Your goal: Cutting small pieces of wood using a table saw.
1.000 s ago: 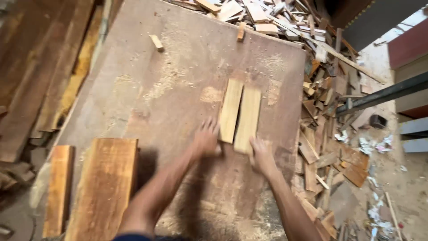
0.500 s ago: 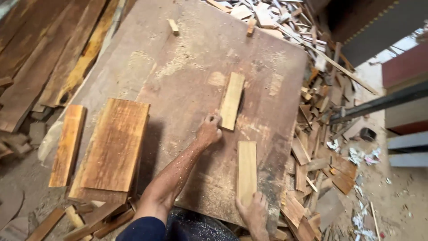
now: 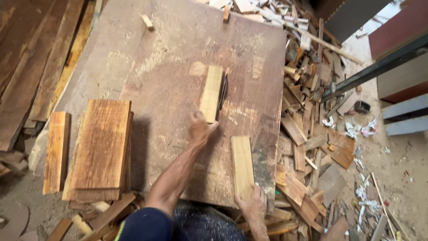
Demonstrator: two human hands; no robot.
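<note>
Two pale wooden slats lie on a big brown board (image 3: 169,89) dusted with sawdust. My left hand (image 3: 200,127) grips the near end of the farther slat (image 3: 211,91), which lies beside a thin dark slot (image 3: 223,91) in the board. My right hand (image 3: 254,205) holds the near end of the other slat (image 3: 242,165) at the board's front edge, close to my body.
A stack of darker wide planks (image 3: 100,149) and a narrow plank (image 3: 55,151) lie at the left. A heap of wood offcuts (image 3: 312,134) fills the right side and the back. Long boards (image 3: 31,67) lie far left. Small wood blocks (image 3: 147,21) sit at the board's far end.
The two slats lay side by side a second ago. My right hand has pulled one slat back toward me to the front edge. My left hand stays on the other slat.
</note>
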